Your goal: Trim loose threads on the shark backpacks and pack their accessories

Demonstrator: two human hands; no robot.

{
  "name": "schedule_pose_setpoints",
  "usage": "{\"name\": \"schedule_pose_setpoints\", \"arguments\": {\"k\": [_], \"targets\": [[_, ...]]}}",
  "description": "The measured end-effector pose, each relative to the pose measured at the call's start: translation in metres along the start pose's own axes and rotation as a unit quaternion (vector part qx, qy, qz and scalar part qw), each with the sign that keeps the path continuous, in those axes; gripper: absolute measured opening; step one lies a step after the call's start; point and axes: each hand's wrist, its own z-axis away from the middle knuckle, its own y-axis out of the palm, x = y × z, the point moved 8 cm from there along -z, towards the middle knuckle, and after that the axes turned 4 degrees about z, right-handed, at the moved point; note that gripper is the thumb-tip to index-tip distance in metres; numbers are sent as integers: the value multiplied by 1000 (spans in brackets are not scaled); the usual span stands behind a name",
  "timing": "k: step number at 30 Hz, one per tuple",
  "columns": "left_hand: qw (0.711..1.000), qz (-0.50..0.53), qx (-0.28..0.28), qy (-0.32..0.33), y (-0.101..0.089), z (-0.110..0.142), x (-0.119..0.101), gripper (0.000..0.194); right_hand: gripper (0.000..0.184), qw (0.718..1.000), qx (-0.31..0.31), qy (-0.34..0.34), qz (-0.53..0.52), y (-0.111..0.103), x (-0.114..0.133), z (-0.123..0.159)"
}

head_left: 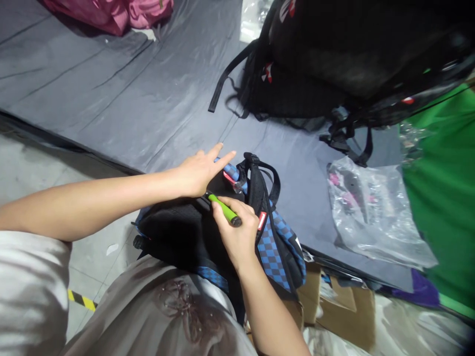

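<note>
A backpack [272, 247] with a blue-and-black checkered side and black back padding lies against my body at the table's edge. My right hand [237, 227] is closed around a slim tool with a lime-green handle [227, 210] and a black end. The tool's dark tip points up and left to the pack, close under my left hand; its exact kind is hidden. Over the top of the pack, my left hand [200, 173] lies with fingers stretched out and apart. Beside its fingertips are a blue checkered strap [232, 170] and a small red tag.
A big black backpack [315, 64] with dangling straps occupies the back right of the grey-covered table [178, 84]. A clear plastic bag [374, 212] lies beside green cloth [445, 158]. Pink bags [111, 15] sit at the far left. Below the table edge is a cardboard box [349, 311].
</note>
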Motion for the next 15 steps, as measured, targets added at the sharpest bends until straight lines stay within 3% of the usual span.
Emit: {"name": "schedule_pose_setpoints", "arguments": {"k": [5,9,12,15], "targets": [[1000,-3,1,-2,0,-3,5,109,10,1000,9,7,1,0,-2,-6],[999,0,-18,32,-2,4,2,105,8,1000,-15,8,7,6,6,-2],[998,-2,-47,39,0,8,11,105,5,1000,17,16,-1,17,11,-2],[994,18,-88,67,1,-1,25,99,8,1000,10,19,10,-6,6,-6]]}}
